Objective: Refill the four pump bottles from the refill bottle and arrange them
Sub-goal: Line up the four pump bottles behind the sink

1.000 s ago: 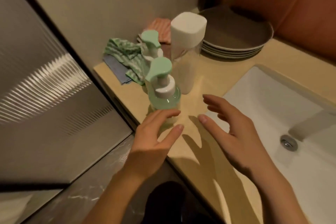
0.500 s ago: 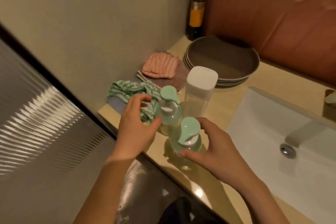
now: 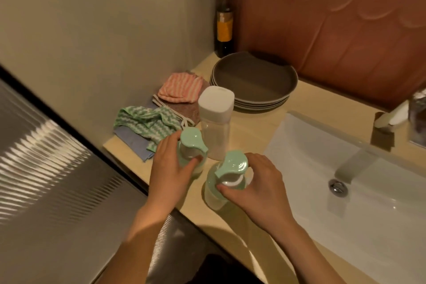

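Nearest me, my right grip (image 3: 258, 189) is curling round the near pump bottle (image 3: 227, 175), with thumb and fingertips pinching its white collar under the green pump head. That bottle is standing, as far as I can tell, close to the front edge of the table (image 3: 251, 129). Just beyond it to the left, my left grip (image 3: 170, 173) is wrapping the second pump bottle (image 3: 192, 145) in the same way, thumb lying on its collar. I am seeing only these two of the four.

Behind the second one, touching or just apart, I cannot tell which, the refill bottle (image 3: 215, 122) is standing upright with its white cap on.

I am judging this to be the opening step: both pumps are on and nothing is being poured. The next move is calling for one bottle held steady by its body while its collar is twisted off, so one grip is going to have to let go.
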Demonstrator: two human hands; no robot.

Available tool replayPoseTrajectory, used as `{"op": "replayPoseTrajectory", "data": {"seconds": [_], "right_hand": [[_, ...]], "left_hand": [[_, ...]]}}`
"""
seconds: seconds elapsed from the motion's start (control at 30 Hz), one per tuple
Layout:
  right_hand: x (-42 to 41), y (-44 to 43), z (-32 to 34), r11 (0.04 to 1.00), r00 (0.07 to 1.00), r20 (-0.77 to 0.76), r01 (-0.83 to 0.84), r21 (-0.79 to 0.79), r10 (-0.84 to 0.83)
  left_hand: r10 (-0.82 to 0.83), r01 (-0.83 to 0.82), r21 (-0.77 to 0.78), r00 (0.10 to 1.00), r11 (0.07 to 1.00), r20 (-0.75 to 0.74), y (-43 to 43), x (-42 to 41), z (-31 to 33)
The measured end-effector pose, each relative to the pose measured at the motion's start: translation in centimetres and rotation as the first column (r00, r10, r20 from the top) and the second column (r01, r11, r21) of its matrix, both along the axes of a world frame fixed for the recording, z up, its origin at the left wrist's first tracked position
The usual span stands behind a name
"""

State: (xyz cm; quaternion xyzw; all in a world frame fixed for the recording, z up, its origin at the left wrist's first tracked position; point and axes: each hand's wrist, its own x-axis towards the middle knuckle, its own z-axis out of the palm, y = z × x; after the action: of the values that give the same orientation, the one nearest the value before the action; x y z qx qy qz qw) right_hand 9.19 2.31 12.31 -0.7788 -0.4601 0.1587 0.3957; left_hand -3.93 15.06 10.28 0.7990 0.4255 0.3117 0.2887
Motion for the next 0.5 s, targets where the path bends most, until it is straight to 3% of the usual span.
{"op": "replayPoseTrajectory", "data": {"seconds": [0.13,0.2,0.5], "right_hand": [[3.3,-2.3,0.4,0.995,0.993,-0.078,0.091,0.03,-0.089],[5.2,-3.4,0.4,0.991,0.988,-0.088,0.127,0.038,-0.123],[15.5,-6.2,1.2,0.926,0.935,-0.065,0.354,0.13,-0.348]], "left_hand": [[-0.134,0.161,0.114,0.968,0.98,-0.213,-2.4,0.7,1.0],[-0.197,0.23,0.095,0.942,0.969,-0.271,-3.5,2.0,1.5],[-0.362,0.362,-0.022,0.925,0.932,-0.117,-6.1,13.0,3.6]]}}
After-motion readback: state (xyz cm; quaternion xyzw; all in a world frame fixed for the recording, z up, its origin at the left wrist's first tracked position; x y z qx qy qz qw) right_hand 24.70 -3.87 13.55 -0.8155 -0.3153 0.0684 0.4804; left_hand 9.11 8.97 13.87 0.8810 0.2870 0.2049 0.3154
